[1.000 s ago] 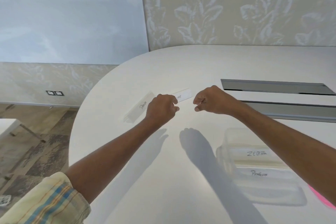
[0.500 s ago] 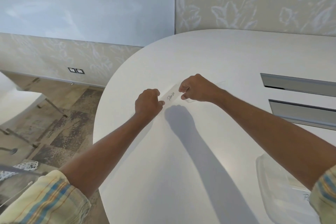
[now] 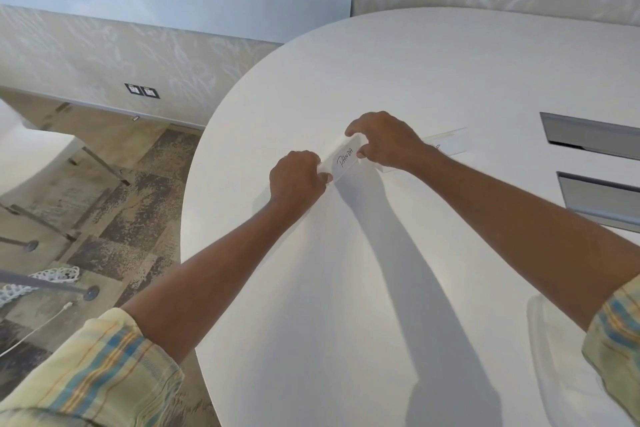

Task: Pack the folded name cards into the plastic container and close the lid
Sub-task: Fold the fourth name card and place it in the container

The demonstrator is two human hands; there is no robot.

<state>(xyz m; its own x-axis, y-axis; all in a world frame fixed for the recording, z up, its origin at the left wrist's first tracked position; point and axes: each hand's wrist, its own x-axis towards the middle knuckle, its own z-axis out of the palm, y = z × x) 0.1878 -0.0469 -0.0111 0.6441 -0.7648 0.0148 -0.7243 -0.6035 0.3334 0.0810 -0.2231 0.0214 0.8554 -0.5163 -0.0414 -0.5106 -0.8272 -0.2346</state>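
One folded name card (image 3: 346, 159), white and lettered "PANDA" in dark ink, is held between two bare hands above a white rounded table (image 3: 381, 288). The left hand (image 3: 298, 180) is closed on the card's nearer left end, thumb against fingers, and the right hand (image 3: 384, 142) is pinched on its farther right end, with one fingertip over the top edge and the thumb below. Whether the card's lower edge touches the tabletop cannot be told. A second card (image 3: 446, 146) is seen lying flat on the table just behind the right wrist; a trace of ink shows on it but the word cannot be read. One clear plastic container (image 3: 550, 367) is partly in view at the lower right corner, well apart from the held card, with its far side hidden by the right sleeve (image 3: 616, 343); its contents cannot be made out. Two grey recessed slots (image 3: 595, 135) are set in the tabletop at the right edge. Two striped yellow sleeves are visible, one on each forearm, rolled up. One double wall socket (image 3: 142, 91) is seen on the patterned wall at the left
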